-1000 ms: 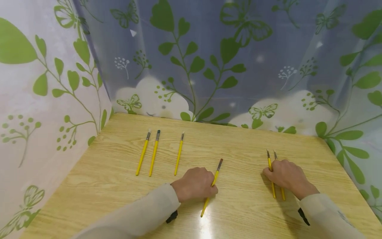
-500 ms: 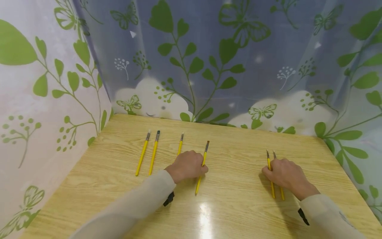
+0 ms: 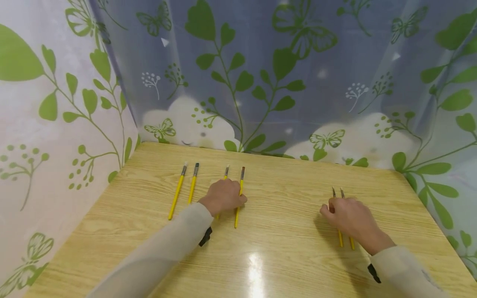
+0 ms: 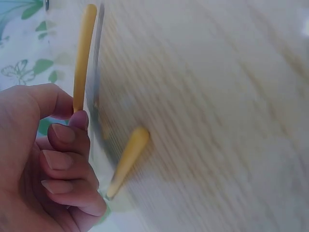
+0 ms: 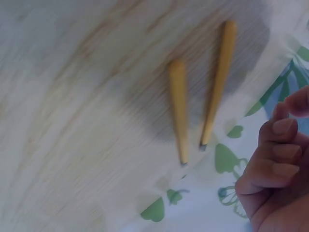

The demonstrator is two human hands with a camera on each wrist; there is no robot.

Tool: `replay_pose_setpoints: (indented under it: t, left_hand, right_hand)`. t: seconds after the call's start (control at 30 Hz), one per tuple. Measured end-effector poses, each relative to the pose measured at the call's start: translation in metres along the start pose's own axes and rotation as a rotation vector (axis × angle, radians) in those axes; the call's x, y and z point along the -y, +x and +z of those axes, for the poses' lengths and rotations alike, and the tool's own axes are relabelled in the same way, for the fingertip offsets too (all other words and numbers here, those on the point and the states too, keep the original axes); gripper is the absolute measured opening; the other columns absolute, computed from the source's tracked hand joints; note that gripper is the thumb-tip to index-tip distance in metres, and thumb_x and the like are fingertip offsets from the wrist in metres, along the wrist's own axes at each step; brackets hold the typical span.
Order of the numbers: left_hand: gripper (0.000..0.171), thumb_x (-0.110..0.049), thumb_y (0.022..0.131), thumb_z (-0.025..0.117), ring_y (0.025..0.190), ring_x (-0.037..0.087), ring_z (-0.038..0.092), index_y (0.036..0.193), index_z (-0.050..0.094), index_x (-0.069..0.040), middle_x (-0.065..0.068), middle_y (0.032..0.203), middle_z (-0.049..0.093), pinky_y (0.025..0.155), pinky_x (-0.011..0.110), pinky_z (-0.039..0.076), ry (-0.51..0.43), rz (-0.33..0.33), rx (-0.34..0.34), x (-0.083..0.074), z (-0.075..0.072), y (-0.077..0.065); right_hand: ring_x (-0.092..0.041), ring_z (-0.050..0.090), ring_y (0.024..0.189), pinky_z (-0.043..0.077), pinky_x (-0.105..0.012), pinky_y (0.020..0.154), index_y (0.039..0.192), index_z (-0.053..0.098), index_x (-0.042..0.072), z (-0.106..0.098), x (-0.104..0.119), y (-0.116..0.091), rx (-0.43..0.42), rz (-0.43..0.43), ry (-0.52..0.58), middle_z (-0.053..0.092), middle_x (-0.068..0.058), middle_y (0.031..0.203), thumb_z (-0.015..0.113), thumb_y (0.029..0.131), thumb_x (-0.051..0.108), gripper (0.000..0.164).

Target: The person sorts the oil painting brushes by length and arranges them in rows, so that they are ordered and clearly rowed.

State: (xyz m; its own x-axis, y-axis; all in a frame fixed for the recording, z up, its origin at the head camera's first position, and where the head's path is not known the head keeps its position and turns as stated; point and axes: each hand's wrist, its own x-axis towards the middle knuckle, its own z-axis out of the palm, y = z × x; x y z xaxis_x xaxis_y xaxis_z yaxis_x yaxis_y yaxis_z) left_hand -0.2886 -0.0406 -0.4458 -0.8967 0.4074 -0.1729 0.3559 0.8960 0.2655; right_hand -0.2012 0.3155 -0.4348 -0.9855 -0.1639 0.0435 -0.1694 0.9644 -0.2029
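Observation:
My left hand point(image 3: 223, 195) pinches a yellow-handled paintbrush point(image 3: 237, 217) with reddish-brown bristles between thumb and fingers. In the left wrist view the handle of that paintbrush point(image 4: 84, 53) points up out of the fingertips, beside its shadow. Under the left hand lies a pale-tipped paintbrush point(image 3: 227, 171), its middle hidden. My right hand point(image 3: 352, 217), fingers loosely bent and holding nothing, hovers over two thin paintbrushes. In the right wrist view the left paintbrush point(image 5: 178, 106) and right paintbrush point(image 5: 220, 82) lie apart from the fingers.
Two more yellow paintbrushes lie at the left, a white-tipped paintbrush point(image 3: 177, 196) and a dark-tipped paintbrush point(image 3: 193, 186) partly behind the left sleeve. The wood-grain table point(image 3: 290, 256) meets leaf-patterned curtains point(image 3: 257, 82) at its back and sides.
My left hand has carried the reddish-brown-tipped paintbrush left and away from me, beside the pale-tipped one. My right hand has let go of the thin paintbrushes and lifted slightly.

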Motion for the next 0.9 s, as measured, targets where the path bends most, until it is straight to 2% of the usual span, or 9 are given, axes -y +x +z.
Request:
replay_pose_setpoints:
  t: [0.33,0.37,0.53,0.57,0.63,0.77,0.9]
  left_hand:
    - [0.049,-0.030,0.105,0.062,0.052,0.014,0.026,0.062,0.042,-0.017,-0.005,0.056,0.027,0.050,0.030,0.025,-0.004,-0.045,0.025,0.011,-0.004,0.005]
    - [0.048,-0.033,0.105,0.060,0.052,0.014,0.027,0.063,0.042,-0.019,-0.006,0.057,0.028,0.050,0.030,0.026,0.001,-0.031,0.009,0.018,0.003,0.010]
    - [0.046,-0.032,0.104,0.060,0.053,0.014,0.031,0.064,0.043,-0.018,-0.004,0.059,0.030,0.050,0.030,0.029,0.026,-0.042,0.010,0.021,0.003,0.012]
    - [0.046,-0.035,0.104,0.059,0.053,0.014,0.032,0.065,0.044,-0.018,-0.005,0.060,0.031,0.050,0.030,0.029,0.030,-0.027,-0.008,0.028,0.011,0.019]
    - [0.044,-0.033,0.104,0.060,0.053,0.015,0.035,0.065,0.045,-0.018,-0.003,0.061,0.034,0.050,0.031,0.031,0.039,-0.036,0.002,0.028,0.010,0.021]
    - [0.042,-0.038,0.103,0.060,0.056,0.018,0.043,0.067,0.051,-0.018,-0.001,0.065,0.044,0.051,0.035,0.038,0.048,-0.030,0.003,0.038,0.021,0.035]
    - [0.040,-0.039,0.103,0.060,0.059,0.020,0.048,0.071,0.055,-0.015,0.001,0.068,0.050,0.053,0.037,0.043,0.039,-0.059,0.035,0.032,0.010,0.029]
  right_hand:
    - [-0.011,0.019,0.055,0.021,-0.029,0.054,0.065,0.041,0.021,-0.001,0.021,0.000,-0.044,-0.032,0.026,0.027,0.007,0.057,0.057,0.107,0.025,0.045]
    - [-0.011,0.020,0.055,0.021,-0.029,0.054,0.065,0.041,0.021,-0.001,0.022,0.000,-0.046,-0.036,0.026,0.027,0.007,0.057,0.057,0.107,0.025,0.045]
    - [-0.010,0.020,0.053,0.022,-0.028,0.053,0.065,0.040,0.021,-0.001,0.026,-0.001,-0.053,-0.044,0.032,0.027,0.007,0.056,0.058,0.109,0.025,0.048]
    - [-0.010,0.021,0.053,0.022,-0.028,0.053,0.065,0.039,0.021,-0.001,0.027,-0.001,-0.055,-0.047,0.037,0.027,0.007,0.056,0.057,0.109,0.026,0.048]
    - [-0.010,0.022,0.051,0.023,-0.028,0.053,0.065,0.040,0.021,-0.001,0.030,0.000,-0.063,-0.051,0.048,0.029,0.007,0.056,0.056,0.109,0.026,0.048]
    - [-0.011,0.026,0.050,0.025,-0.028,0.052,0.068,0.046,0.019,-0.001,0.035,0.002,-0.090,-0.058,0.076,0.035,0.005,0.056,0.056,0.110,0.025,0.044]
    - [-0.013,0.038,0.050,0.033,-0.030,0.052,0.081,0.058,0.015,-0.002,0.039,0.004,-0.124,-0.043,0.104,0.050,0.003,0.062,0.057,0.110,0.026,0.031]
